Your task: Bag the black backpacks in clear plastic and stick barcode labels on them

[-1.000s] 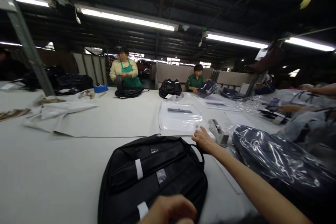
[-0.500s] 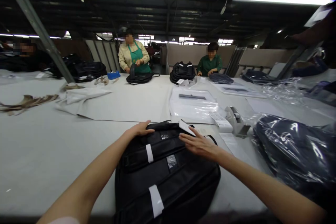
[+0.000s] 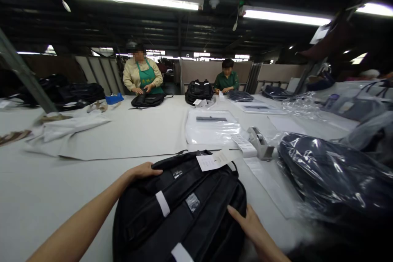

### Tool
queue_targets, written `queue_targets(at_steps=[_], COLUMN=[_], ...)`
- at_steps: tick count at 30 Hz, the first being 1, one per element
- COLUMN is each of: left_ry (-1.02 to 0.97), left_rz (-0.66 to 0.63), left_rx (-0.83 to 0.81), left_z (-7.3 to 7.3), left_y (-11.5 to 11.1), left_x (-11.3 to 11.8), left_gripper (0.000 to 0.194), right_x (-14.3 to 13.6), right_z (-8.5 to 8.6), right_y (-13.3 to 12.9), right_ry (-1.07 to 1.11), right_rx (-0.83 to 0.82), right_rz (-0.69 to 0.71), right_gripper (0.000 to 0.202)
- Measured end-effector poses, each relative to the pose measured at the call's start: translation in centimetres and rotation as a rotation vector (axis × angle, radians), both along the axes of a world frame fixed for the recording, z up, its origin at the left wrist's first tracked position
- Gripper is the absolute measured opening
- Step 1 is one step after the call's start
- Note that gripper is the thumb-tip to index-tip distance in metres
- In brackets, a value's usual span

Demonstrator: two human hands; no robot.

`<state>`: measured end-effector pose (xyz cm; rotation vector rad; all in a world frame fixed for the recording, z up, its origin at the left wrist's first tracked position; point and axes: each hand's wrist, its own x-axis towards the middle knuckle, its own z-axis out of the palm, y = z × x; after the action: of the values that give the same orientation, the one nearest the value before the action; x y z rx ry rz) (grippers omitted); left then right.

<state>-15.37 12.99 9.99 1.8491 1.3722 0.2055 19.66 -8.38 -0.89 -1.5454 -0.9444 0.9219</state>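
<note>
A black backpack (image 3: pixel 184 208) lies on the pale table in front of me, its straps facing up with white bands around them. White paper tags (image 3: pixel 211 160) rest across its top end. My left hand (image 3: pixel 144 170) grips the upper left edge, thumb on top and the other fingers hidden. On the right side my right hand (image 3: pixel 250 223) holds the bag's edge, thumb over the fabric and the remaining fingers mostly out of sight.
Right of the bag are a tape dispenser (image 3: pixel 260 143), a label sheet (image 3: pixel 244 144) and plastic-wrapped dark bags (image 3: pixel 331 172). Clear plastic bags (image 3: pixel 211 131) lie beyond. Two people (image 3: pixel 143 73) work across the table (image 3: pixel 144 139). A metal post (image 3: pixel 27 73) stands at left.
My right hand has moved from the tag at the top down to the bag's right edge. The tags now lie flat. The backpack has turned slightly, and the view has shifted right.
</note>
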Motion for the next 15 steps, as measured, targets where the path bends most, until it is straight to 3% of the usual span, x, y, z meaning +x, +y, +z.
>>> queue_targets(at_steps=[2,4,9,12,15], left_ry=[-0.046,-0.183,-0.766,-0.825,-0.687], left_rz=[-0.001,0.006,-0.03,-0.024,-0.031], left_rx=[-0.022,-0.057,-0.286,-0.288,-0.257], left_z=[-0.1,-1.3,-7.6,-9.4,-8.2], left_y=[-2.5,-6.0,-15.0,-16.3,-15.0], left_x=[-0.2,0.2,3.6,4.4,3.0], left_gripper=[0.059,0.059,0.064,0.058,0.06], right_x=[2.1,4.6,8.8,8.9,7.4], right_z=[2.0,3.4,4.3,4.8,6.3], right_y=[3.0,5.9,10.8,11.5,12.7], right_ry=[-0.136,-0.322,-0.573,-0.677,-0.751], right_rx=[0.034,0.031,0.024,0.035,0.075], right_rz=[0.026,-0.013,-0.086,-0.072,-0.038], right_gripper=[0.065,0.062,0.052,0.046,0.047])
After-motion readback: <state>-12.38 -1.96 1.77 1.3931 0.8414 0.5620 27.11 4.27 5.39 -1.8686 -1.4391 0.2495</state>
